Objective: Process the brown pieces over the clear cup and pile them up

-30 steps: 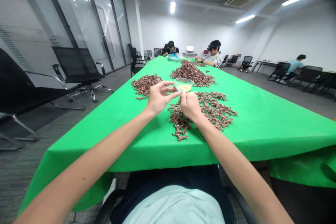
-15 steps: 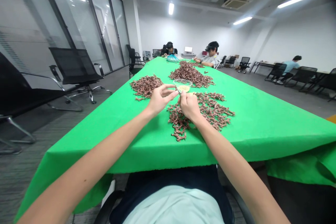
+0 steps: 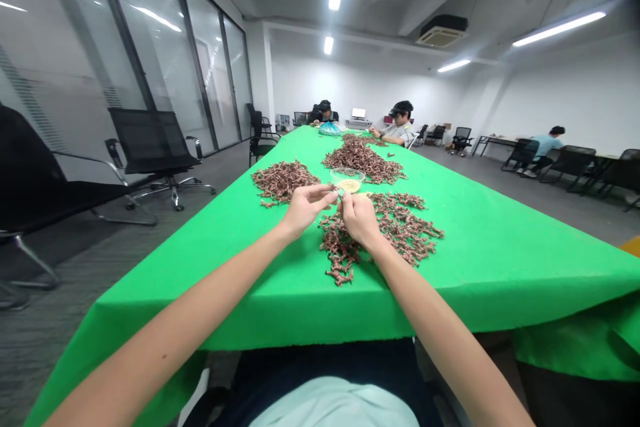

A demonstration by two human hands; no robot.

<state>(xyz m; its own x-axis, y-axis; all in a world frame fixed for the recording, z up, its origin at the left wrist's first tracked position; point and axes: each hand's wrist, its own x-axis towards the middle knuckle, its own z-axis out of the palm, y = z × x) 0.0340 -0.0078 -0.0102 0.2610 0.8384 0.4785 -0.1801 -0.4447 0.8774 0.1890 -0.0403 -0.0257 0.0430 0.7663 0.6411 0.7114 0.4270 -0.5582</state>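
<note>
My left hand [image 3: 306,208] and my right hand [image 3: 359,217] meet fingertip to fingertip over the green table. Between the left thumb and fingers is a small brown figure-like piece [image 3: 332,186], mostly covered by the fingers. The right thumb and forefinger are pinched together against it; what they hold is too small to make out. Just beyond the fingertips stands a clear plastic bowl [image 3: 348,173] with pale yellow bits in it. Under and beside my right hand lies a spread of small brown pieces [image 3: 405,227], shaped like little knobbly figures.
Another pile of brown pieces [image 3: 283,180] lies to the left, and a larger pile [image 3: 363,159] behind the bowl. A blue plastic bag [image 3: 329,128] is at the table's far end. A co-worker [image 3: 400,123] sits at the right side. Office chairs [image 3: 153,147] stand to the left.
The view has tilted up a little, so the table and piles appear lower. Both hands stay together at the bowl, with only small finger movements.
</note>
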